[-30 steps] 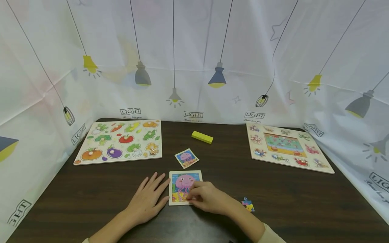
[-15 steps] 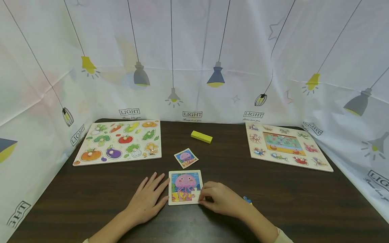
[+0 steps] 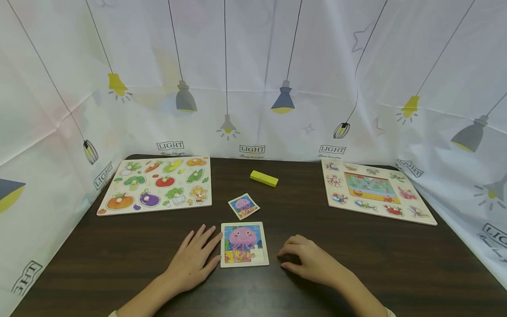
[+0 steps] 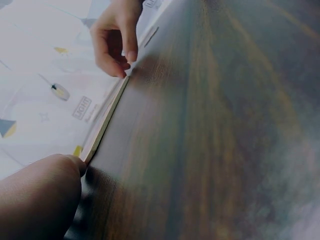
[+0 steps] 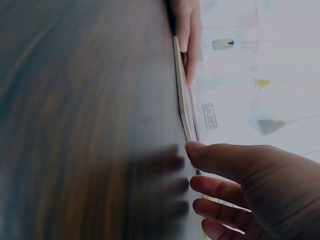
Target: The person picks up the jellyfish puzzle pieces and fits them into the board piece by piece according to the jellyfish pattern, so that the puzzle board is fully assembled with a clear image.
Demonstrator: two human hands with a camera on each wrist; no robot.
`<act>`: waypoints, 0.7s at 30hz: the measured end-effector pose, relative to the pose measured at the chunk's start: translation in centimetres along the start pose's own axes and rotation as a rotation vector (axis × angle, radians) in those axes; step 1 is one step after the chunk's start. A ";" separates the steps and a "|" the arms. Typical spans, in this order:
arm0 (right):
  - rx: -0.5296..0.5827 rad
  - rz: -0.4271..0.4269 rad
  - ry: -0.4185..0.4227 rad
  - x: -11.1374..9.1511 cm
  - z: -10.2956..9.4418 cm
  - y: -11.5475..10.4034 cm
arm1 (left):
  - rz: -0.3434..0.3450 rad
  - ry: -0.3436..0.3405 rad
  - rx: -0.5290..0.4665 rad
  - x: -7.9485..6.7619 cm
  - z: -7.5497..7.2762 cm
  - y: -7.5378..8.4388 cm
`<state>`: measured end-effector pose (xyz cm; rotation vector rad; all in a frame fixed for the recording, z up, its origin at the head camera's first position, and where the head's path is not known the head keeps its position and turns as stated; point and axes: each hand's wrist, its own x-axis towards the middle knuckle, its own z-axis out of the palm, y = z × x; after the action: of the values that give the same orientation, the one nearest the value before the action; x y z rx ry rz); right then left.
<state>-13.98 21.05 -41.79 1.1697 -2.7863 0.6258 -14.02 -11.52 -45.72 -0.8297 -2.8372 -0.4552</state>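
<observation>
A square jigsaw tray (image 3: pixel 244 264) with a pink jellyfish picture lies on the dark table. Its lower right corner shows bare wood. Flat on the table, my left hand (image 3: pixel 194 263) has its fingertips and thumb right at the tray's left edge. To the right of the tray, my right hand (image 3: pixel 310 259) is low over the table, fingers loosely bent and holding nothing. In the right wrist view, its thumb and fingers (image 5: pixel 220 190) are apart, with a yellow bit showing behind them. The loose puzzle piece seen earlier is hidden under this hand.
Just behind the tray lies a small jellyfish picture card (image 3: pixel 243 206). Farther back is a yellow block (image 3: pixel 264 178). A vegetable peg puzzle board (image 3: pixel 158 185) stands back left, a sea-animal puzzle board (image 3: pixel 376 191) back right. A white curtain (image 3: pixel 253 66) with printed lamps encloses the table.
My right hand has left the tray's lower right part and moved right, over the spot where the loose piece lay. The bare corner came into view. My left hand has stayed in place.
</observation>
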 end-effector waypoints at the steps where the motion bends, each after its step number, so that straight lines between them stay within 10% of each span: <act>1: -0.006 0.012 -0.002 -0.2 -0.1 0.1 | 0.002 0.000 -0.003 0.0 0.0 0.0; 21: -0.074 0.075 0.140 -5.0 -1.8 2.3 | 0.006 0.005 -0.009 0.0 0.2 -0.2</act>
<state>-12.18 26.55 -41.95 0.9722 -2.7213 0.5812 -14.15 -11.64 -45.98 -0.8377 -2.8294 -0.4688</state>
